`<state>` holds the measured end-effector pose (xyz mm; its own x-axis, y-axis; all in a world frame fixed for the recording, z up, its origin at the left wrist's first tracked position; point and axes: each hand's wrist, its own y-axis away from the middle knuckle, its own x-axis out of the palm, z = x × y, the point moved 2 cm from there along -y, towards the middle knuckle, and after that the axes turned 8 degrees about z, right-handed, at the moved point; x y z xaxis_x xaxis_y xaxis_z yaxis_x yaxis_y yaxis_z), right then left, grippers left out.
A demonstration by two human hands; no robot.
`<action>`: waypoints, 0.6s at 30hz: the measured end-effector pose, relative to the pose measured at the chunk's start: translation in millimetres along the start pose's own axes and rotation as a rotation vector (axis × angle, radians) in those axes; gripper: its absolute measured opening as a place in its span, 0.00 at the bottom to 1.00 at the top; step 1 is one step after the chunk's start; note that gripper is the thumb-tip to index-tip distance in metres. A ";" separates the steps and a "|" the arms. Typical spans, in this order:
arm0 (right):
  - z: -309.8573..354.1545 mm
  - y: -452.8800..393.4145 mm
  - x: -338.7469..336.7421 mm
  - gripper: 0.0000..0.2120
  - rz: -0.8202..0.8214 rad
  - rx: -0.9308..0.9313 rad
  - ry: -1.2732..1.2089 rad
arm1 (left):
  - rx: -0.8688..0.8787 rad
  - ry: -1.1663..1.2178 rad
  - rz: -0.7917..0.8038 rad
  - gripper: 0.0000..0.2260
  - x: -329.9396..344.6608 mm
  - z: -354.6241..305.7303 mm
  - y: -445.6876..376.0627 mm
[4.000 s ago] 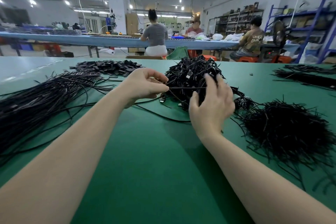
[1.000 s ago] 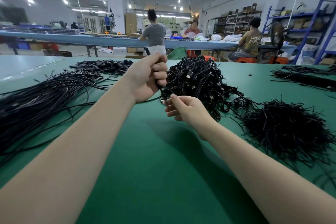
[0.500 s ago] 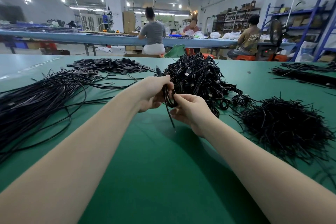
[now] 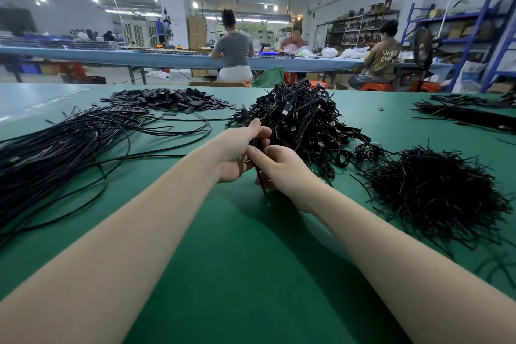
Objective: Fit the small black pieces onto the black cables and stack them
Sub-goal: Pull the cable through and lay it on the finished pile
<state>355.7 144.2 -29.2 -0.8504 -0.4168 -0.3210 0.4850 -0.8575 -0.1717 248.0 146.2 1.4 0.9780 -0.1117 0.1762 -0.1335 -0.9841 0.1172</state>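
Both hands meet over the green mat (image 4: 251,274), just in front of the tangled heap of finished black cables (image 4: 301,117). The left hand (image 4: 237,152) has its fingers curled round a coiled black cable (image 4: 255,145), thumb up on the far side, so the bundle is clamped in the fist. The right hand (image 4: 282,169) lies touching it from the right, its thumb stretched along a thin black strand (image 4: 261,180) that runs out of the coil. Whether the right fingers beneath are pinching that strand or only steadying it cannot be told; they are hidden under the palm.

The strand's long axis runs from the left fist down and towards the person, its free end hanging just below the right fingers, close above the mat. That loose end is what the next move appears to turn on: it lies nearest the right hand, which seems better placed to work it.

The flat small black pieces (image 4: 170,99) lie in a heap well beyond the left fingers. The loose straight black cables (image 4: 64,148) fan out to the left of the left hand. A bristly mound of short black ties (image 4: 435,193) sits to the right of the right fingers.
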 end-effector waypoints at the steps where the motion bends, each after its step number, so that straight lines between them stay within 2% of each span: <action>1: 1.0 0.5 -0.1 0.16 -0.007 -0.014 0.039 | 0.004 -0.008 -0.011 0.16 -0.4 0.6 -0.9; 4: 4.0 2.6 -0.4 0.16 0.003 -0.022 0.131 | 0.006 -0.047 -0.042 0.16 0.3 2.7 -2.4; 7: 5.7 1.6 0.4 0.14 0.011 -0.014 0.366 | -0.001 -0.063 -0.063 0.15 1.0 6.1 -3.4; 13: -1.9 -0.4 3.0 0.12 -0.099 0.038 0.856 | -0.029 0.053 -0.081 0.17 9.4 15.9 -8.0; 15: -9.5 -2.7 -2.8 0.11 -0.144 0.110 0.883 | -0.027 0.034 -0.041 0.16 13.0 17.7 -8.5; 17: -16.2 -3.8 -9.9 0.10 -0.171 0.195 0.843 | 0.028 -0.125 -0.042 0.15 13.6 17.3 -6.6; 18: -19.0 -4.1 -13.8 0.10 -0.185 0.217 0.848 | 0.100 -0.314 -0.101 0.15 10.2 16.6 -6.0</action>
<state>369.4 159.2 -41.8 -0.4327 0.0234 -0.9012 0.2328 -0.9629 -0.1368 261.4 148.7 -13.7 0.9892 -0.0351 -0.1421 -0.0327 -0.9993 0.0191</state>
